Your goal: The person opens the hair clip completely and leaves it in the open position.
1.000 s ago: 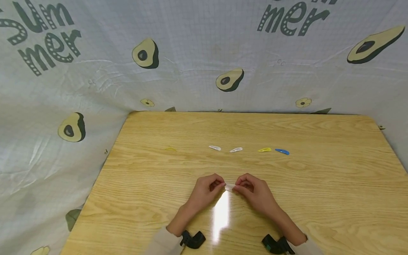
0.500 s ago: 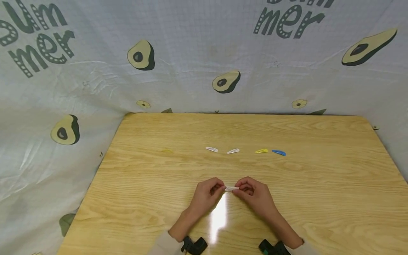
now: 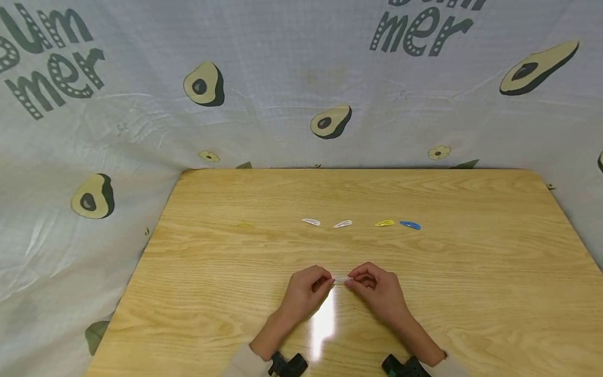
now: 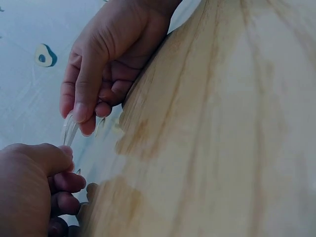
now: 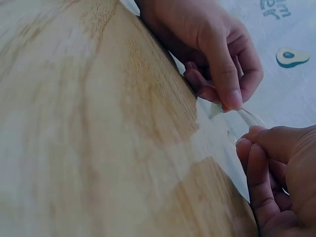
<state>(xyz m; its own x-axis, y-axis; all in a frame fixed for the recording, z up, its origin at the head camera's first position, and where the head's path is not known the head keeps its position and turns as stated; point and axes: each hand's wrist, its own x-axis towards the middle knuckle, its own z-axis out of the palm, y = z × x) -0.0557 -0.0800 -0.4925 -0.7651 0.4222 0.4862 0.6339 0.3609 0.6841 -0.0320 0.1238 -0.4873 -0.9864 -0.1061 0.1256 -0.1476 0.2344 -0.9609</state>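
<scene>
A small pale, see-through hair clip is held just above the wooden table, near its front middle. My left hand pinches its left end and my right hand pinches its right end. In the left wrist view the clip runs between the right hand's fingertips above and the left hand below. The right wrist view shows the clip between the left hand's fingertips and the right hand.
Farther back on the table lies a row of hair clips: two white ones, a yellow one and a blue one. A faint yellow clip lies apart at the left. An avocado-print sheet hangs behind and beside the table.
Both hands keep hold of the clip's ends and have shifted slightly toward the table's front edge. The clips in the row have not moved.
</scene>
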